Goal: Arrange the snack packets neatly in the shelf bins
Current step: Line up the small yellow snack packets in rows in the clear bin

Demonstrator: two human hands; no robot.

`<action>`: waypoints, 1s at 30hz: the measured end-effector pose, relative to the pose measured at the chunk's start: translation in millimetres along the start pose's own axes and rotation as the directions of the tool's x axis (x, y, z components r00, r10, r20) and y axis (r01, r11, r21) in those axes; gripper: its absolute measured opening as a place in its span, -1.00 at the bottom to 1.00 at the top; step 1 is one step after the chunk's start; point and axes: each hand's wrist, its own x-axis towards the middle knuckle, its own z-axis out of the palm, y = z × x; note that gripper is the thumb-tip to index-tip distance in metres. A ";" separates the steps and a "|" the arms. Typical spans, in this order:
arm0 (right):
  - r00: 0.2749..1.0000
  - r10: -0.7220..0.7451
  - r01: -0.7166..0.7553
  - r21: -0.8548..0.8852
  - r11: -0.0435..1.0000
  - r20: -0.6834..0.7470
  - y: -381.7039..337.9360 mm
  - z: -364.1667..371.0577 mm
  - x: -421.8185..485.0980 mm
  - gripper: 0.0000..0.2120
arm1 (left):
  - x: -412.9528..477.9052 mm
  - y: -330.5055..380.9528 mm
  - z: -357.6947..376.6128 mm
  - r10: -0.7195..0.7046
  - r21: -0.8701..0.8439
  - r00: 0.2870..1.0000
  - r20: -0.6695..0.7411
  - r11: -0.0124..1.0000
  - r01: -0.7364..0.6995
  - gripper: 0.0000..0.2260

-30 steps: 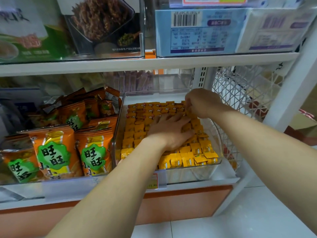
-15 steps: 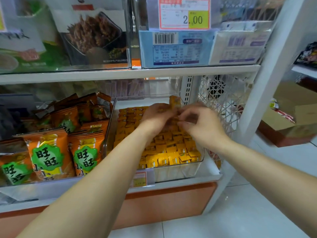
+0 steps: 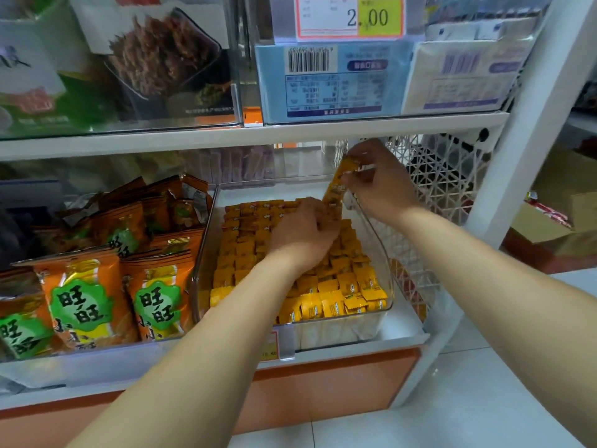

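A clear plastic bin (image 3: 386, 270) on the lower shelf holds rows of small yellow-orange snack packets (image 3: 336, 295). My right hand (image 3: 381, 182) is raised at the bin's far right corner and pinches a strip of joined packets (image 3: 337, 185), which hangs down toward the pile. My left hand (image 3: 303, 234) lies on the packets in the middle of the bin, fingers curled at the strip's lower end. Whether it grips the strip is hard to tell.
Large orange snack bags (image 3: 80, 302) fill the bin to the left. The shelf above (image 3: 258, 134) carries clear bins with boxes and a 2.00 price tag (image 3: 350, 16). A white wire mesh panel (image 3: 433, 176) closes the right side. Cardboard boxes (image 3: 555, 221) sit on the floor at right.
My right hand rose from the pile to the bin's back right, lifting a strip of packets. My left hand moved from flat on the packets toward the strip's lower end.
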 end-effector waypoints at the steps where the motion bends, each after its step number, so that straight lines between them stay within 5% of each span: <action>1: 0.999 -0.024 0.025 -0.018 1.000 0.029 3.5 1.3 2.0 -0.74 | -0.5 -3.2 2.8 0.055 0.153 0.997 0.060 0.986 -0.064 -0.62; 4: 0.971 -0.073 0.133 -0.257 0.957 0.228 13.9 4.5 8.2 -0.75 | -0.8 -12.7 6.5 0.128 0.357 0.974 0.185 0.915 -0.188 -0.57; 8: 0.922 -0.010 0.260 -0.600 0.756 0.387 13.8 -2.8 15.9 -0.82 | 2.2 -19.3 2.8 0.128 0.377 0.967 0.219 0.903 -0.205 -0.53; 11: 0.761 0.223 0.362 -0.684 0.633 0.610 6.3 4.8 21.5 -0.80 | 1.9 -21.0 1.0 0.128 0.370 0.962 0.243 0.904 -0.213 -0.53; 14: 0.627 0.362 0.355 -0.667 0.655 0.689 -2.6 12.6 23.3 -0.74 | 1.2 -19.0 0.5 0.126 0.363 0.963 0.238 0.908 -0.209 -0.53; 17: 0.729 0.288 0.313 -0.676 0.667 0.621 -1.6 9.4 21.7 -0.81 | -3.7 -16.4 0.9 0.194 0.346 0.962 0.191 0.904 -0.251 -0.58; 21: 0.724 0.283 0.264 -0.632 0.728 0.629 -2.1 9.1 17.8 -0.91 | -10.9 -20.0 1.8 0.251 0.360 0.940 0.230 0.876 -0.322 -0.59; 24: 0.765 0.259 0.242 -0.635 0.733 0.590 -2.8 9.0 16.4 -0.79 | -15.1 -22.9 3.7 0.226 0.410 0.933 0.281 0.851 -0.329 -0.55; 30: 0.892 0.128 0.165 -0.575 0.802 0.434 1.1 0.7 -2.6 -0.92 | -15.7 -19.6 10.0 0.141 0.487 0.938 0.316 0.824 -0.288 -0.49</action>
